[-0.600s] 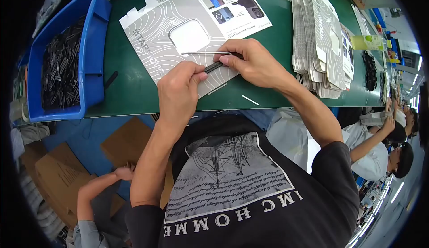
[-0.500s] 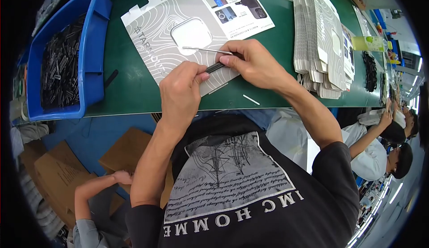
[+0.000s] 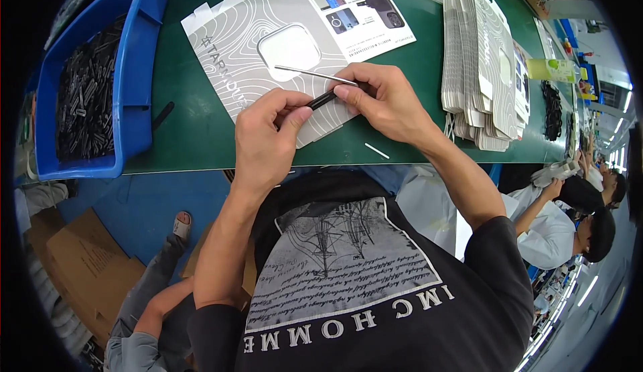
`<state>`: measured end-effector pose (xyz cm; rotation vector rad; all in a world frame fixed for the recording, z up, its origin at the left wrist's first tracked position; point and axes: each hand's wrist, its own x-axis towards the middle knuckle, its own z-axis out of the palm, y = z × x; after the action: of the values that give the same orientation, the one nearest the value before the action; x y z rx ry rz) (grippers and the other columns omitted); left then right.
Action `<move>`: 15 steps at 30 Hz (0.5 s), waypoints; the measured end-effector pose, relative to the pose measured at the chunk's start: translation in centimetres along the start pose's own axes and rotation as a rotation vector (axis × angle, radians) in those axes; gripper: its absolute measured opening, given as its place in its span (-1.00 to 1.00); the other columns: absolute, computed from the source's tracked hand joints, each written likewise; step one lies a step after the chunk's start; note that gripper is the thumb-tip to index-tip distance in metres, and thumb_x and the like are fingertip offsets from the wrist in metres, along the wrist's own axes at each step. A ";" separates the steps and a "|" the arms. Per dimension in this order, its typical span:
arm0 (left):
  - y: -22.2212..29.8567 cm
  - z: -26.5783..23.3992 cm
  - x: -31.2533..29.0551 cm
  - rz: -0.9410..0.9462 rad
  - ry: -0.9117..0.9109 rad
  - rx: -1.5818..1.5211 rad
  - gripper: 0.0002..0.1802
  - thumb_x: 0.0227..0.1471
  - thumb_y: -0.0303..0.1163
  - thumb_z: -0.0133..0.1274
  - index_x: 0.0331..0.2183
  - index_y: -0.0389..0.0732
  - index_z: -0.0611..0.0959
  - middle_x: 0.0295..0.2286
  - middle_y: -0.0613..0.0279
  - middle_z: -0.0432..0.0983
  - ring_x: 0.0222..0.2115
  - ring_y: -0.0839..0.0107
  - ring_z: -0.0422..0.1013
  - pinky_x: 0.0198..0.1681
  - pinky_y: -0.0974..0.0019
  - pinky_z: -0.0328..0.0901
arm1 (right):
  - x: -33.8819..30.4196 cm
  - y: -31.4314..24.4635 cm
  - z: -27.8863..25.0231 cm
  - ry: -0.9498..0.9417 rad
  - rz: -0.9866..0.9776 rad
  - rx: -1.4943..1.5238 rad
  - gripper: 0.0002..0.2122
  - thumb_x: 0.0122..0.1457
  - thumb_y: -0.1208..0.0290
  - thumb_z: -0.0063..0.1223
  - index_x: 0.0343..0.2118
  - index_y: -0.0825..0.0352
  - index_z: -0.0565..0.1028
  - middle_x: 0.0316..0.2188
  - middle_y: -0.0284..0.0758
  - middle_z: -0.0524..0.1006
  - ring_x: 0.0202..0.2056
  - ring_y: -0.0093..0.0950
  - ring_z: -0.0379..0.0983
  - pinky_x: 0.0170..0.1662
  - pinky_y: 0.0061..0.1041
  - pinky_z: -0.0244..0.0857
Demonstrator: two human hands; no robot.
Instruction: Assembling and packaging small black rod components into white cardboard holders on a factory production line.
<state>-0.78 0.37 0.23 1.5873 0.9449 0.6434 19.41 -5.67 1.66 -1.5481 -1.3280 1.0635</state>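
Observation:
Between my hands, over a flat grey printed carton (image 3: 234, 57), is a slim black plastic strip (image 3: 323, 100). My left hand (image 3: 269, 127) pinches its left end between thumb and fingers. At the other end, my right hand (image 3: 385, 102) is closed on the strip with thumb and fingertips. A thin metal rod (image 3: 305, 72) also sticks out leftward from my right hand, its tip over the carton's white rounded window (image 3: 289, 49). My fingers hide where the rod is gripped.
A blue bin (image 3: 137, 70) full of small black pieces (image 3: 87, 97) stands at left, with one loose black piece (image 3: 163, 114) beside it. Stacked flat cartons (image 3: 462, 70) lie at right. A bottle (image 3: 552, 70) stands beyond. Co-workers (image 3: 549, 238) sit at right; another person (image 3: 151, 318) is at lower left.
My hands have shifted slightly, still holding the strip and rod. At lower left, the other person's hand has left the cardboard box and a leg and foot now show.

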 end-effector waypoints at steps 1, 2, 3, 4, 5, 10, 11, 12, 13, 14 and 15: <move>0.1 -0.1 0.0 -0.029 -0.015 -0.027 -0.86 0.04 -0.68 0.13 -0.29 -0.36 0.69 -0.49 0.32 0.54 -0.50 0.61 0.31 -0.44 0.56 0.24 | 0.0 0.0 0.1 -0.004 0.007 0.040 -0.91 0.19 0.57 0.10 -0.33 0.46 0.60 -0.54 -0.36 0.53 -0.57 -0.60 0.23 -0.50 -0.59 0.14; 0.3 -0.1 0.0 -0.031 -0.015 -0.024 -0.86 0.04 -0.68 0.13 -0.29 -0.36 0.69 -0.49 0.32 0.54 -0.50 0.61 0.31 -0.44 0.56 0.24 | 0.0 -0.2 0.2 -0.005 0.007 0.045 -0.91 0.19 0.57 0.10 -0.33 0.46 0.60 -0.54 -0.36 0.53 -0.57 -0.60 0.23 -0.50 -0.59 0.14; 0.4 -0.2 0.1 -0.055 -0.025 -0.032 -0.86 0.04 -0.69 0.12 -0.31 -0.37 0.69 -0.49 0.30 0.55 -0.51 0.60 0.32 -0.43 0.55 0.25 | -0.3 -0.6 0.5 0.012 -0.093 -0.029 -0.92 0.19 0.59 0.09 -0.32 0.45 0.60 -0.53 -0.37 0.52 -0.56 -0.61 0.24 -0.49 -0.60 0.14; 0.6 -0.3 0.2 -0.078 -0.035 -0.040 -0.87 0.03 -0.69 0.12 -0.32 -0.38 0.69 -0.49 0.28 0.55 -0.51 0.59 0.32 -0.43 0.53 0.26 | -0.5 -1.0 0.8 0.028 -0.193 -0.102 -0.92 0.19 0.60 0.08 -0.32 0.45 0.59 -0.52 -0.38 0.51 -0.55 -0.61 0.25 -0.48 -0.62 0.14; 0.7 -0.4 0.2 -0.101 -0.046 -0.048 -0.87 0.02 -0.70 0.11 -0.33 -0.38 0.68 -0.49 0.26 0.56 -0.52 0.58 0.33 -0.43 0.52 0.27 | -0.8 -1.4 1.1 0.046 -0.293 -0.176 -0.93 0.19 0.62 0.08 -0.31 0.45 0.58 -0.51 -0.39 0.50 -0.54 -0.62 0.27 -0.46 -0.63 0.15; 1.2 -1.0 0.6 -0.173 -0.128 -0.123 -0.86 0.02 -0.71 0.10 -0.32 -0.38 0.68 -0.48 0.25 0.56 -0.50 0.58 0.35 -0.42 0.53 0.28 | -0.6 -1.9 0.8 0.050 -0.074 -0.083 -0.91 0.16 0.67 0.06 -0.29 0.45 0.56 -0.50 -0.38 0.49 -0.53 -0.58 0.29 -0.44 -0.62 0.16; 1.2 -1.1 0.7 -0.189 -0.151 -0.147 -0.85 0.02 -0.71 0.10 -0.31 -0.37 0.68 -0.48 0.25 0.55 -0.50 0.58 0.35 -0.41 0.53 0.28 | -0.6 -2.0 0.8 0.045 0.032 -0.029 -0.90 0.15 0.68 0.06 -0.29 0.46 0.55 -0.50 -0.37 0.49 -0.54 -0.56 0.29 -0.44 -0.62 0.17; 1.2 -1.1 0.7 -0.188 -0.151 -0.147 -0.85 0.02 -0.71 0.10 -0.31 -0.37 0.68 -0.48 0.25 0.55 -0.50 0.58 0.35 -0.41 0.53 0.28 | -0.7 -2.0 1.0 0.045 0.031 -0.028 -0.90 0.15 0.68 0.06 -0.29 0.46 0.55 -0.50 -0.37 0.49 -0.54 -0.56 0.29 -0.44 -0.62 0.17; 1.3 -1.0 0.7 -0.192 -0.153 -0.144 -0.84 0.02 -0.71 0.10 -0.30 -0.37 0.68 -0.48 0.26 0.55 -0.49 0.58 0.35 -0.41 0.54 0.28 | -1.0 -1.9 1.3 0.069 -0.085 -0.094 -0.90 0.15 0.67 0.06 -0.28 0.46 0.56 -0.50 -0.37 0.49 -0.54 -0.57 0.29 -0.45 -0.62 0.17; 1.3 -0.9 0.7 -0.196 -0.155 -0.142 -0.84 0.03 -0.71 0.09 -0.30 -0.36 0.68 -0.48 0.27 0.54 -0.49 0.59 0.35 -0.41 0.54 0.27 | -1.4 -1.8 1.6 0.093 -0.200 -0.159 -0.89 0.15 0.67 0.06 -0.27 0.46 0.56 -0.51 -0.37 0.49 -0.54 -0.57 0.29 -0.45 -0.62 0.17; 1.3 -0.8 0.7 -0.199 -0.157 -0.139 -0.83 0.03 -0.71 0.09 -0.29 -0.36 0.68 -0.48 0.28 0.54 -0.48 0.59 0.35 -0.41 0.55 0.27 | -1.7 -1.7 2.0 0.118 -0.316 -0.224 -0.88 0.16 0.67 0.06 -0.26 0.46 0.56 -0.51 -0.37 0.49 -0.55 -0.58 0.28 -0.45 -0.63 0.17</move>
<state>-0.77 1.37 1.62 1.3789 0.9073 0.4295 16.85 -7.04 2.80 -1.4714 -1.5870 0.6357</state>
